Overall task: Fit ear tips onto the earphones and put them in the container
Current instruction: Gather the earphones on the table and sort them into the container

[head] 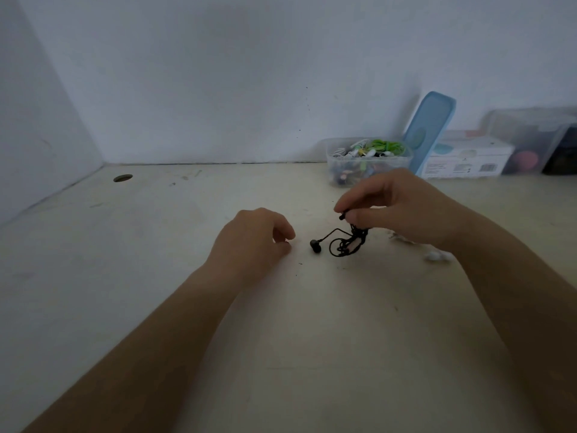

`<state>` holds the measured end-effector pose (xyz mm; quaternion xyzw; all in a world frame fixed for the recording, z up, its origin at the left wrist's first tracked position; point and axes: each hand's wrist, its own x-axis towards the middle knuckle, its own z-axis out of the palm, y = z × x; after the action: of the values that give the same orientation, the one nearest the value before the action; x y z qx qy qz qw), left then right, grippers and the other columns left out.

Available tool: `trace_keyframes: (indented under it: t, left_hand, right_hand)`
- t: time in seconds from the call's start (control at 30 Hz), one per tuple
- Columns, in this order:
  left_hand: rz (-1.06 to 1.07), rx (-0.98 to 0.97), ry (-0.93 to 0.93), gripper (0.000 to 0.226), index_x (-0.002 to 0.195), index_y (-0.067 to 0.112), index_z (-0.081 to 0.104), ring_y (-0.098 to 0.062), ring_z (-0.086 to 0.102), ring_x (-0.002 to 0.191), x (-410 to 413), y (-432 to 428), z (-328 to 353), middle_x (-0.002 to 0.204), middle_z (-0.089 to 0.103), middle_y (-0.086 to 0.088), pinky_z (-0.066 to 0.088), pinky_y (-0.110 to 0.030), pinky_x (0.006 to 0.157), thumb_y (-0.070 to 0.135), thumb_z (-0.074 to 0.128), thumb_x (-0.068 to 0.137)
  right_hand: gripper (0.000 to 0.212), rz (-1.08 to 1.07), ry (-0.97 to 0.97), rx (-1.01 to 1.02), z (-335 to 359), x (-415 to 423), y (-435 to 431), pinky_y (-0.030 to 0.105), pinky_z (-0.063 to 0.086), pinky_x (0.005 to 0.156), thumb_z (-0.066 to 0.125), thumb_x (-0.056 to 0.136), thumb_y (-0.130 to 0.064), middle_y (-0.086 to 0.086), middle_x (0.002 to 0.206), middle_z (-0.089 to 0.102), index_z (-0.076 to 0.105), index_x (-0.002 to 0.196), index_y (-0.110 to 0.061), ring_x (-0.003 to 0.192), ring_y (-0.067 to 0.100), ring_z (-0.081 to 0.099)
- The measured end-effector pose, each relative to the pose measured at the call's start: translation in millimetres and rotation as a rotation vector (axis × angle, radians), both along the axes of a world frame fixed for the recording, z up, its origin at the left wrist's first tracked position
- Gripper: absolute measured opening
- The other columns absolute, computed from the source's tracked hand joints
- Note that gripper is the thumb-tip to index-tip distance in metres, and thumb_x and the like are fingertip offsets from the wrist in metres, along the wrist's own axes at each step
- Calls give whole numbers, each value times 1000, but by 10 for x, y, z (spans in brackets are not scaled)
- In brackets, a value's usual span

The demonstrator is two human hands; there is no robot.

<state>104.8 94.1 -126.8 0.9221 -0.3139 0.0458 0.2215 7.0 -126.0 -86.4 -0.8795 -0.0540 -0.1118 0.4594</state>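
Tangle of black wired earphones (346, 242) hangs from my right grip (402, 210), which pinches one bud; other bud on cream table (281, 339). Left grip (249, 242) at their 9 o'clock, fingers curled, can't tell if holding anything. Clear plastic container (368, 165) at 12 o'clock.

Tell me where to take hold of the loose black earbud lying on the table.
Pinch the earbud by its round body with the left hand, coming from the left: that side is open, while its stem and coiled cable run right toward the right hand.
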Motion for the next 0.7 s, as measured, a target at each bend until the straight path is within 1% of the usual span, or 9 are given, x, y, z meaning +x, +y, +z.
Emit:
trace_keyframes:
  t: [0.07, 0.2, 0.27, 0.33, 0.4, 0.43, 0.5, 0.57, 0.7]
  left_hand:
    - [2, 0, 0, 16, 97, 36, 73, 3, 53, 70, 3, -5, -13, 92, 67, 15, 41, -18, 71, 25, 71, 86]
    - [-6, -35, 22, 16, 92, 33, 74, 5, 51, 66, 1, -14, -21, 88, 65, 15, 36, -11, 63, 19, 69, 86]
    - [-19, -21, 21, 15, 90, 32, 74, 7, 50, 65, 0, -12, -22, 86, 63, 16, 31, -7, 61, 18, 68, 86]
    - [-21, -24, 19, 15, 87, 33, 72, 5, 51, 68, 7, -10, -21, 87, 62, 17, 33, -9, 62, 19, 68, 86]
    - [-12, -119, 30, 14, 83, 34, 70, 2, 56, 71, -2, -22, -4, 85, 65, 17, 39, -11, 64, 20, 71, 85]
    - [-7, -222, 66, 13, 82, 32, 72, 1, 59, 72, -18, -34, 15, 83, 68, 16, 41, -9, 64, 19, 73, 84]
    - [-27, -503, 251, 11, 86, 24, 76, -1, 65, 71, -74, -58, 71, 80, 73, 12, 47, -8, 67, 13, 75, 83]
    - [-79, -738, 514, 11, 91, 16, 76, -5, 68, 75, -140, -69, 125, 83, 76, 3, 52, -15, 71, 7, 74, 84]
    - [-122, -1011, 875, 16, 94, 11, 73, -14, 70, 82, -185, -92, 152, 88, 75, -6, 56, -21, 77, -2, 67, 85]
  right_hand:
    - [18, 6, -1, 69, -12, -1, 15, 20, 56, 84, 72, 85, -2, -1, 89, 77, 77, 95, -17, 88, 9, 73]
    - [15, 18, 18, 211, -31, -7, 42, 29, 59, 83, 65, 89, 4, 4, 86, 77, 74, 97, -6, 87, 20, 75]
    - [17, 19, 9, 228, -34, -2, 53, 31, 60, 81, 65, 89, 4, 3, 86, 76, 74, 96, -8, 85, 22, 76]
    - [18, 14, -2, 236, -44, 7, 65, 29, 60, 78, 66, 89, 3, 3, 86, 75, 74, 94, -12, 82, 21, 75]
    - [17, 7, -13, 256, -58, 16, 74, 27, 58, 75, 68, 87, 3, 4, 83, 75, 73, 93, -12, 78, 19, 75]
    - [15, 2, -19, 263, -64, 21, 78, 28, 58, 75, 68, 87, 3, 4, 81, 75, 73, 92, -10, 76, 19, 74]
    - [13, -7, -29, 279, -79, 28, 78, 31, 60, 76, 69, 85, 4, 5, 78, 75, 72, 91, -7, 76, 20, 75]
    - [12, -6, -24, 315, -82, 29, 79, 34, 61, 79, 69, 85, 5, 6, 77, 76, 72, 90, -5, 78, 22, 76]
    - [16, 14, -12, 387, -84, 28, 102, 38, 60, 84, 66, 85, 9, 7, 82, 76, 72, 92, -5, 86, 27, 75]
